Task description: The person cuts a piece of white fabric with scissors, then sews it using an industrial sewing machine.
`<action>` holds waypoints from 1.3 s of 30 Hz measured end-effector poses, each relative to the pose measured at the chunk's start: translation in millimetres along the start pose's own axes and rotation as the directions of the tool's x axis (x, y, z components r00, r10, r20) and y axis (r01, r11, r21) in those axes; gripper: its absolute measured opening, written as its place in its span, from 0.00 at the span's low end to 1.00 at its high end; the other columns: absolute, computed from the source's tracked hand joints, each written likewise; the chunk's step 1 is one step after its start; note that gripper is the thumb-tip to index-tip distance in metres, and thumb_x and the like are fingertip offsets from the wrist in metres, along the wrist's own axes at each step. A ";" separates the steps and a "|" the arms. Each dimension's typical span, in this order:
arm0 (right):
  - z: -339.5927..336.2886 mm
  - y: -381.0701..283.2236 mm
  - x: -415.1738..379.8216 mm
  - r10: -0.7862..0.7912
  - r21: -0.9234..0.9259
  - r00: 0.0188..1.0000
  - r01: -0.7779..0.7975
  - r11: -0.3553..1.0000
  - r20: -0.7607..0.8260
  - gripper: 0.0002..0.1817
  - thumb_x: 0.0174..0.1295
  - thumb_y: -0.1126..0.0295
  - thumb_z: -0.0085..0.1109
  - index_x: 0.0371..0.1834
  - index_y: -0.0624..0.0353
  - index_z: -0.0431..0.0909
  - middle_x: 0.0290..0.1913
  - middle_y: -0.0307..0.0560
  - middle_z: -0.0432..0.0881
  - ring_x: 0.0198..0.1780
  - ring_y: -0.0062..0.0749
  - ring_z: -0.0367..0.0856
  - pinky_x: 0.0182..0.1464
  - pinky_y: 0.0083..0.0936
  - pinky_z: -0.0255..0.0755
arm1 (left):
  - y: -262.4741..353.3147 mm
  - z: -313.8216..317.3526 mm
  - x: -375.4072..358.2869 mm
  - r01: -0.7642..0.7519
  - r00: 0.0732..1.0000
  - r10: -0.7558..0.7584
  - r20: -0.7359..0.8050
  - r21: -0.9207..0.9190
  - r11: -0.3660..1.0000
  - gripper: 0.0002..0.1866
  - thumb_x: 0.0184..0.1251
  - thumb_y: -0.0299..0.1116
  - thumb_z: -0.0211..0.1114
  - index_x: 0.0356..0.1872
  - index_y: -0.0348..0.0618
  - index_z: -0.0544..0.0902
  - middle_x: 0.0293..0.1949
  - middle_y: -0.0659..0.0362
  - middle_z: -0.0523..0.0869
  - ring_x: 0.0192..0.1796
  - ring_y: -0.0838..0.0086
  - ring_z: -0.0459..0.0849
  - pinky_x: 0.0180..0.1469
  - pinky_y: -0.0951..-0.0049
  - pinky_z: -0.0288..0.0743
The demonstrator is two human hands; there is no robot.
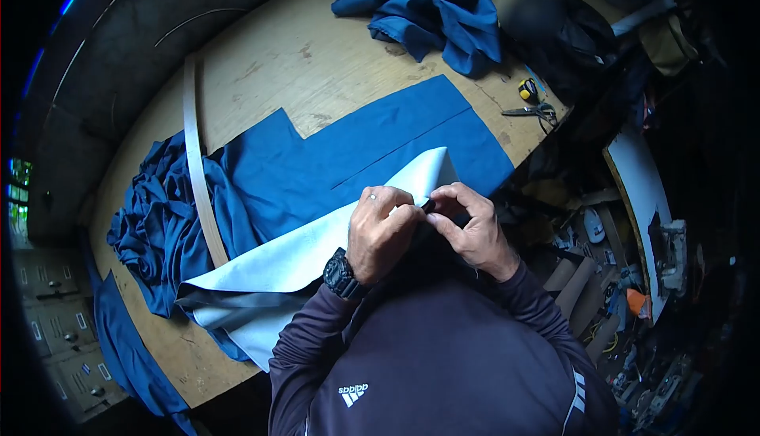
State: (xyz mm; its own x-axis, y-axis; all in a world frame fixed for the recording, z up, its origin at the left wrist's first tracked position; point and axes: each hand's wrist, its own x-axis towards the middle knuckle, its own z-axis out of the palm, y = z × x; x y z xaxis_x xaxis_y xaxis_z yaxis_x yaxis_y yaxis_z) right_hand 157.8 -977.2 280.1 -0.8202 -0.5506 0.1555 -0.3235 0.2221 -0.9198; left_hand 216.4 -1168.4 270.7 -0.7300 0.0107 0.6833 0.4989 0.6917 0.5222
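Observation:
My left hand, with a dark watch on its wrist, is closed on the edge of a pale, light-coloured cloth. Close to its right, my right hand pinches a small dark object between thumb and fingers; what it is cannot be made out. The pale cloth stretches down to the left and rises to a folded peak between the hands. Under and behind it lies blue fabric with a dark slit-like line, spread on the wooden table.
A long wooden strip lies over bunched blue fabric at left. Crumpled blue cloth sits at the table's far side. Scissors and a yellow tape measure lie near the right edge. A person is beyond.

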 end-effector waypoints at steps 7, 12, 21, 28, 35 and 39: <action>8.4 -8.0 31.3 -0.200 -0.128 0.980 0.198 0.972 -0.007 0.09 0.60 0.81 0.67 0.43 0.64 0.81 0.35 0.50 0.87 0.37 0.36 0.89 0.40 0.30 0.81 | -4.8 -3.3 -8.4 0.053 0.990 -0.050 -0.129 0.022 0.998 0.09 0.56 0.19 0.75 0.34 0.42 0.84 0.35 0.58 0.85 0.37 0.63 0.84 0.41 0.64 0.78; 3.4 -36.2 54.0 -0.379 -0.157 0.925 0.375 0.914 0.002 0.12 0.61 0.83 0.67 0.48 0.64 0.80 0.33 0.44 0.85 0.34 0.27 0.85 0.38 0.28 0.80 | -1.8 -11.3 5.7 0.217 0.949 -0.205 -0.239 0.025 0.976 0.10 0.60 0.20 0.75 0.41 0.42 0.87 0.36 0.56 0.85 0.37 0.63 0.84 0.39 0.65 0.79; -20.5 -35.7 77.6 -0.353 0.028 0.924 0.353 0.935 0.148 0.23 0.58 0.80 0.69 0.58 0.59 0.81 0.59 0.49 0.83 0.61 0.36 0.80 0.64 0.33 0.74 | -6.3 -29.4 26.3 0.276 0.921 -0.323 -0.217 -0.222 0.935 0.10 0.64 0.17 0.71 0.44 0.39 0.86 0.39 0.54 0.86 0.41 0.65 0.88 0.43 0.69 0.81; 2.0 -18.1 86.8 -0.481 -0.130 0.852 0.511 0.850 0.207 0.30 0.48 0.79 0.77 0.58 0.58 0.81 0.54 0.50 0.85 0.55 0.48 0.84 0.56 0.40 0.78 | -13.2 -23.8 29.2 0.304 0.921 -0.354 -0.159 -0.273 0.913 0.07 0.67 0.20 0.71 0.44 0.37 0.85 0.38 0.54 0.86 0.40 0.65 0.88 0.42 0.67 0.82; 26.4 14.6 99.1 -0.629 -0.322 0.757 0.648 0.690 0.174 0.13 0.62 0.77 0.64 0.50 0.59 0.83 0.42 0.57 0.86 0.42 0.55 0.85 0.44 0.43 0.79 | -27.5 -20.7 26.5 0.374 0.876 -0.438 -0.203 -0.290 0.881 0.06 0.69 0.22 0.68 0.45 0.35 0.87 0.39 0.50 0.88 0.39 0.67 0.89 0.44 0.70 0.83; 9.4 76.9 113.1 -0.191 0.285 0.982 0.183 0.941 0.000 0.12 0.80 0.74 0.48 0.52 0.69 0.81 0.47 0.50 0.86 0.51 0.29 0.82 0.56 0.31 0.78 | -23.8 -71.1 -4.6 0.399 0.805 -0.352 -0.478 -0.004 0.917 0.12 0.64 0.28 0.75 0.47 0.39 0.87 0.45 0.52 0.89 0.55 0.58 0.86 0.58 0.62 0.79</action>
State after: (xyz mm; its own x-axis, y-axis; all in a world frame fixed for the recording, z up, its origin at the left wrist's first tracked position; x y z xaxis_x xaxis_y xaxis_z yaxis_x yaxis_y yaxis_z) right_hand 44.6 -1030.0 223.6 -0.7431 -0.5832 0.3281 -0.3201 -0.1208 -0.9397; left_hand 241.0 -1236.3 291.4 -0.5395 -0.5802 0.6102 0.1685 0.6357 0.7533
